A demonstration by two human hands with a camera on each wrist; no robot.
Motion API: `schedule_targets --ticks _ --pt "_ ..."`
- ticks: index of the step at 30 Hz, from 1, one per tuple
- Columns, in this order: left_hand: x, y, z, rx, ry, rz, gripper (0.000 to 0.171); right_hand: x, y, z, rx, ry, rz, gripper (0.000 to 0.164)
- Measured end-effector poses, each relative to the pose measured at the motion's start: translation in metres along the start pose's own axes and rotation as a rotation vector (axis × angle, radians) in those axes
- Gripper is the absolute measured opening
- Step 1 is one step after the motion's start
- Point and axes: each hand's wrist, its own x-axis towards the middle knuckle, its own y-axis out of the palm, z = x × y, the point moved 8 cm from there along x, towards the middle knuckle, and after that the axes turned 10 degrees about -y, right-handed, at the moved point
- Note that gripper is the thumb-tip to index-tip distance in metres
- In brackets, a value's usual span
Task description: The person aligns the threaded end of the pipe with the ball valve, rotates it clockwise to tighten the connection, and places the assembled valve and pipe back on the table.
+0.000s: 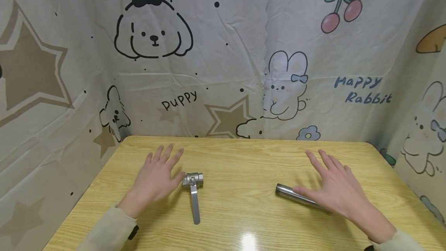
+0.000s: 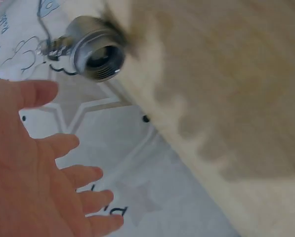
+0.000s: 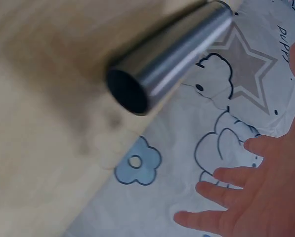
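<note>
A metal ball valve (image 1: pixel 192 180) with a long flat lever handle lies on the wooden table, its handle toward the near edge. Its threaded opening (image 2: pixel 102 61) faces the left wrist camera. My left hand (image 1: pixel 155 181) hovers just left of the valve with fingers spread, the thumb tip close to the valve body; contact cannot be told from the head view, but the left wrist view shows a gap. On the right lies a hollow steel pipe (image 1: pixel 289 192), partly hidden by my right hand (image 1: pixel 336 189). That hand is held over it, fingers spread, apart from the pipe (image 3: pixel 182 54) in the right wrist view.
The light wooden table (image 1: pixel 237 165) has rounded far corners. A printed fabric curtain (image 1: pixel 216 49) with puppies, rabbits and stars hangs behind it and along both sides. Light reflects off the tabletop near the front.
</note>
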Motion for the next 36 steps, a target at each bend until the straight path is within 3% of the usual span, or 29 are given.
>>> schedule_targets --ticks 5,10,13,20,25,30,36 --pt "-0.004 0.018 0.004 -0.065 0.084 0.113 0.086 -0.011 0.009 -0.009 0.06 0.024 0.034 0.119" --pt "-0.002 0.039 0.01 -0.275 0.126 0.275 0.095 -0.022 0.017 -0.014 0.112 0.014 0.057 0.118" --pt "0.002 0.048 0.016 -0.404 0.129 0.324 0.092 -0.028 0.023 -0.019 0.168 0.003 0.094 0.112" --pt "0.011 0.056 0.028 -0.604 0.141 0.353 0.089 -0.037 0.039 -0.035 0.357 -0.032 0.196 0.084" --pt "0.014 0.062 0.024 -0.7 0.13 0.398 0.089 -0.042 0.043 -0.041 0.432 -0.071 0.215 0.064" --pt "0.014 0.065 0.018 -0.716 0.138 0.41 0.089 -0.046 0.043 -0.043 0.478 -0.119 0.194 0.046" --pt "0.015 0.066 0.014 -0.716 0.171 0.396 0.083 -0.047 0.042 -0.049 0.489 -0.13 0.168 0.039"
